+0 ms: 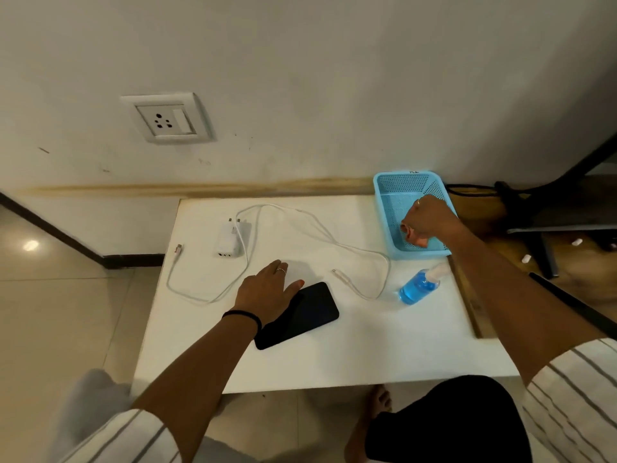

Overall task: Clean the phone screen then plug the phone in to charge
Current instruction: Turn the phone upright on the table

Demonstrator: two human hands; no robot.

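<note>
Resting flat, fingers spread, the left hand [267, 289] pins the glossy black phone [298, 314] on the smooth white table [384, 345]. The charger [230, 237] and its looped cable [300, 222] lie beyond it. Right hand [425, 222] is curled inside the perforated blue basket [394, 188]; whether it holds anything, cannot tell. Risk: withdrawing could tip the spray bottle [417, 287] nearby, wetting the connectors.

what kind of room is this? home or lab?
Probably a home room, though that's a guess. A low white table sits on a tiled floor against a plain wall with a wall socket. On the table: a phone, charger adapter and blue basket.
</note>
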